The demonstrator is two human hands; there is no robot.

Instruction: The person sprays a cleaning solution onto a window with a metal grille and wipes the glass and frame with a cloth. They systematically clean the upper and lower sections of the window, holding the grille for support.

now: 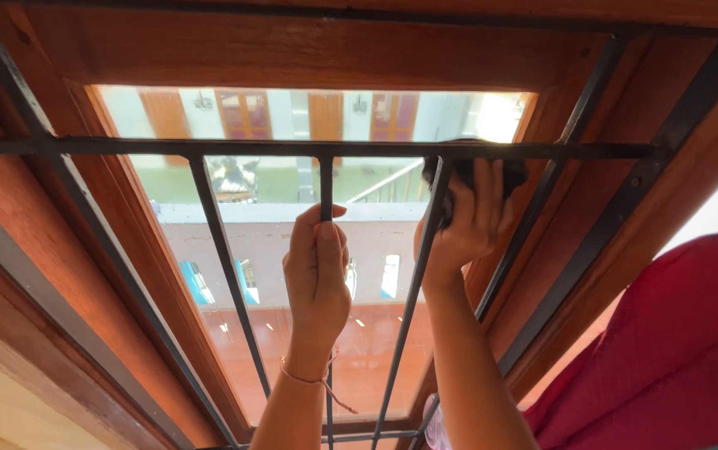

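Dark cloth (492, 171) gripped by right hand (463, 225), left hand (316, 271) clasping one of four upright bars (326, 187), one crossbar (209, 148)

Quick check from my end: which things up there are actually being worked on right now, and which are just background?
In use:
- left hand, gripping a vertical bar of the black window grille
- right hand, pressing a dark cloth against the grille's horizontal bar

Background:
- wooden window frame
- glass pane
- red fabric at right
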